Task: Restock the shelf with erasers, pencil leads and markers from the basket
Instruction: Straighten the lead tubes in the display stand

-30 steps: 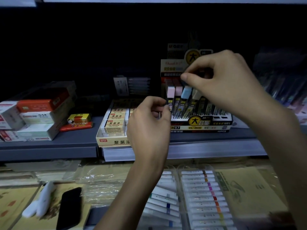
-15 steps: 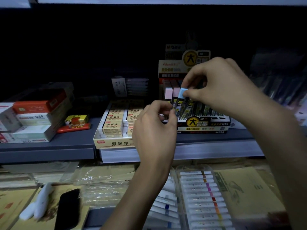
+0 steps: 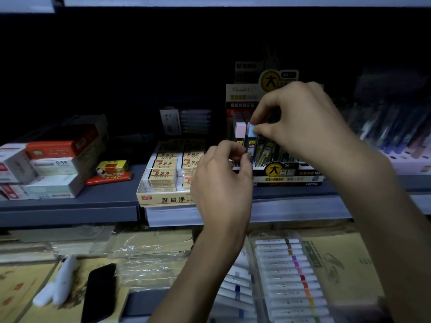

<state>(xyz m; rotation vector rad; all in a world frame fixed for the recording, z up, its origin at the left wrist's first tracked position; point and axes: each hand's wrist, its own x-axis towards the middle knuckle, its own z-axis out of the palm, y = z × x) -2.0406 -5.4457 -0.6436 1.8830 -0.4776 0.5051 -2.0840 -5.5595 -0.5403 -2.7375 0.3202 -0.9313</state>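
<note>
Change: right hand (image 3: 303, 122) has dropped; thumb and forefinger now clamp blue-capped lead case (image 3: 251, 130), just beside pink-capped case (image 3: 240, 129) in display box (image 3: 289, 178) at shelf (image 3: 70, 206) front edge. Left hand (image 3: 221, 183) curled; hold unclear. Case looks nearly slotted.

A blue-capped pencil lead case (image 3: 251, 131) stands upright, pinched by the right grip (image 3: 303, 127), just right of a pink-capped case (image 3: 240, 129) in the display box (image 3: 289, 177), with the eraser box (image 3: 163, 198) left of the left grip (image 3: 221, 183).
</note>
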